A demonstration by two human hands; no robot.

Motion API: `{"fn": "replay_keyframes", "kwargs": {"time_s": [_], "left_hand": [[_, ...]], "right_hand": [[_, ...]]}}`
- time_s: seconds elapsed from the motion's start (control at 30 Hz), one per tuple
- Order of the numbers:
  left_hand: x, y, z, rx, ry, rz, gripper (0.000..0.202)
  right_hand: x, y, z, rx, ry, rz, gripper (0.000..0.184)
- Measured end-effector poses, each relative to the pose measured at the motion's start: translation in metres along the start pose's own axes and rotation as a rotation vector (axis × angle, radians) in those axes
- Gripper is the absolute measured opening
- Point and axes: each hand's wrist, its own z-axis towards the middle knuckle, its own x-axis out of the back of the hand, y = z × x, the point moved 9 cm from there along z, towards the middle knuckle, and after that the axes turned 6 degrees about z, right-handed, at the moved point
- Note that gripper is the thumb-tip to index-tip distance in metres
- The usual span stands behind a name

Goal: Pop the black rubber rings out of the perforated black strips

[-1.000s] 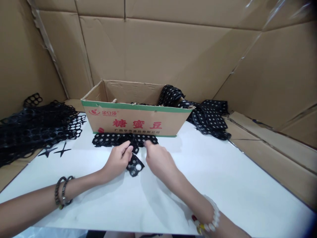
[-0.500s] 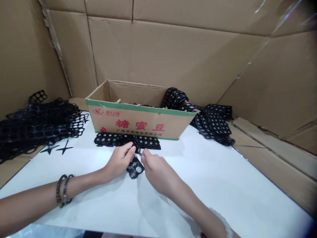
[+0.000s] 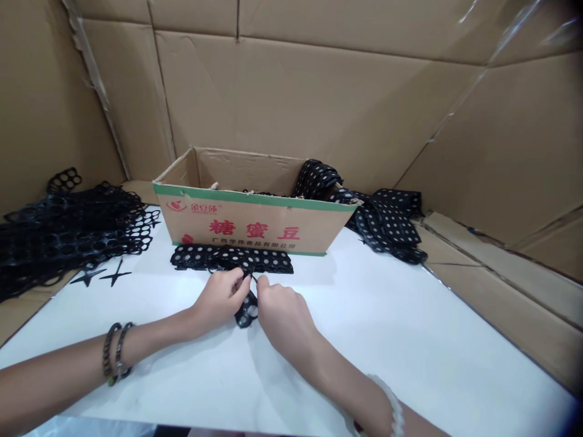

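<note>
A black strip with pale round spots (image 3: 246,312) hangs below the fingers of my left hand (image 3: 218,301), which pinches it just above the table. Close beside it, my right hand (image 3: 286,314) is closed at the strip's upper end. A thin dark strand or edge runs between the two hands, and my right fingers hide what exactly they grip. Behind my hands, a flat stack of similar spotted black strips (image 3: 276,261) lies against the foot of the cardboard box (image 3: 255,212).
More spotted black strips (image 3: 387,227) drape over the box's right end onto the table (image 3: 392,315). At left is a heap of black mesh with round holes (image 3: 77,224). Two black star-shaped pieces (image 3: 115,274) lie near it. Cardboard walls (image 3: 319,91) stand behind.
My right hand has shifted slightly left and turned, its fingers now more hidden from view. The strip's hanging end shows less beside it. The whole view has slid a little sideways.
</note>
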Motion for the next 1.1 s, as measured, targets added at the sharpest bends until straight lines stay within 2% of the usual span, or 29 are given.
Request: {"fn": "replay_keyframes", "kwargs": {"time_s": [0.17,0.23,0.33,0.5,0.57,0.8,0.97,1.03,1.1], "left_hand": [[0.001,0.021,-0.006,-0.257,0.054,0.175,0.030],[0.002,0.023,-0.006,-0.301,0.074,0.179,0.031],[0.004,0.013,0.000,-0.193,0.074,0.093,0.035],[-0.009,-0.005,0.006,0.004,-0.089,-0.063,0.038],[-0.010,-0.008,0.005,0.034,-0.097,-0.087,0.039],[-0.006,-0.001,0.003,-0.020,-0.064,-0.032,0.046],[-0.003,0.017,0.002,-0.200,-0.061,0.076,0.043],[0.001,0.017,0.002,-0.193,-0.035,0.036,0.044],[0.004,0.012,0.002,-0.131,-0.011,-0.018,0.045]], "right_hand": [[-0.001,-0.007,0.000,-0.005,0.083,-0.073,0.028],[0.000,-0.008,0.000,0.015,0.115,-0.069,0.025],[0.005,-0.008,0.000,0.035,0.153,-0.059,0.020],[0.005,-0.008,-0.005,0.041,0.161,-0.118,0.027],[0.005,-0.010,-0.007,0.049,0.157,-0.141,0.029],[0.004,-0.007,-0.006,0.010,0.097,-0.140,0.030],[0.009,-0.004,-0.007,-0.031,0.090,-0.087,0.018],[0.012,-0.001,-0.006,-0.040,0.093,-0.053,0.014],[0.017,0.003,-0.004,-0.048,0.104,-0.022,0.013]]}}
